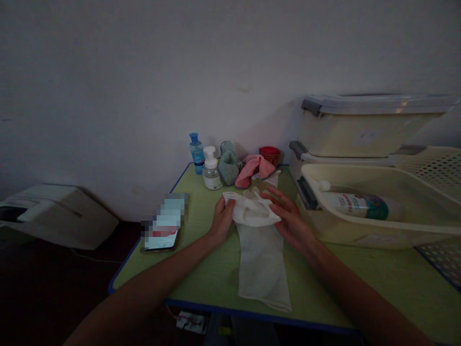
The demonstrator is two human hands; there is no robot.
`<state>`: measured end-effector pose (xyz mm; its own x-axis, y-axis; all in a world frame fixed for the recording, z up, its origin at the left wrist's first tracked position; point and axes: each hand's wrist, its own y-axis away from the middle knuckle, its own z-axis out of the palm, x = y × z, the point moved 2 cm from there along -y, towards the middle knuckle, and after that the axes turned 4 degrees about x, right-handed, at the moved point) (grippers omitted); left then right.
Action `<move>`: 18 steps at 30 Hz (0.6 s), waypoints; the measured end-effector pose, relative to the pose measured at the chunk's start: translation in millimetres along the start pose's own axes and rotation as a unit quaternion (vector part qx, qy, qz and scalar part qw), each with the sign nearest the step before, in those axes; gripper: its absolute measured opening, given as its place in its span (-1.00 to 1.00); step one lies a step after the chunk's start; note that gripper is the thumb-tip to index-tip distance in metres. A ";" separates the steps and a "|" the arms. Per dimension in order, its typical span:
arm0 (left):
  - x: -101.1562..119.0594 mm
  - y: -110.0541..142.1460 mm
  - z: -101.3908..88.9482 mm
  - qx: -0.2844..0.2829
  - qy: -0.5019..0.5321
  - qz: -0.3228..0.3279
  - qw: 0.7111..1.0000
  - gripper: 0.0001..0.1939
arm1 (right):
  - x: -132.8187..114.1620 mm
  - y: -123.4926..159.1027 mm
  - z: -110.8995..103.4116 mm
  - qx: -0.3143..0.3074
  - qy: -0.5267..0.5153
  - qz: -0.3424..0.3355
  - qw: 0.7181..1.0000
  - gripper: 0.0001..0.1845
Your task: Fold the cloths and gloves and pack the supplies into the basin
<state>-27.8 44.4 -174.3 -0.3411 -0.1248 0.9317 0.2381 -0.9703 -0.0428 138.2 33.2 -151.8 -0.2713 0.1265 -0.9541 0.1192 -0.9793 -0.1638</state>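
A limp white glove (256,214), bunched and folded over at its upper part, is stretched between both hands above the table. My left hand (224,218) pinches its left edge, thumb on top. At the opposite edge, my right hand (288,216) grips it with the thumb near the corner and the other fingers partly behind. Below the hands, a long flat white sleeve-like piece (264,269) lies toward the table's front edge. Whether it is the same glove's cuff or a second glove, I cannot tell.
On the green table (201,269) lies a phone (163,223) at left. Behind stand a blue bottle (197,154), a pump bottle (212,173), a grey-green cloth (229,163), a pink cloth (254,170) and a red basket (270,156). An open bin (345,230) holding a white bottle (355,205) is at right.
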 end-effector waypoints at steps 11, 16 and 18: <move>-0.7 -12.6 -5.9 0.043 0.061 0.007 0.997 -0.69 | -0.4 -1.8 4.7 0.007 -0.106 0.022 0.994 -0.53; 3.8 -9.8 0.1 0.030 0.041 0.022 0.998 -0.37 | -9.4 1.3 10.7 0.033 -0.174 0.038 0.983 -0.40; 5.9 -9.4 1.1 0.016 0.042 0.035 0.998 -0.31 | -9.6 0.2 9.6 0.055 -0.188 0.044 0.980 -0.44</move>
<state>-31.0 53.0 -168.1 -0.3967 -0.2111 0.8933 0.2924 -0.9516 -0.0950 131.7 30.2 -140.2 -0.6003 -0.0069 -0.7997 0.0602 -0.9975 -0.0366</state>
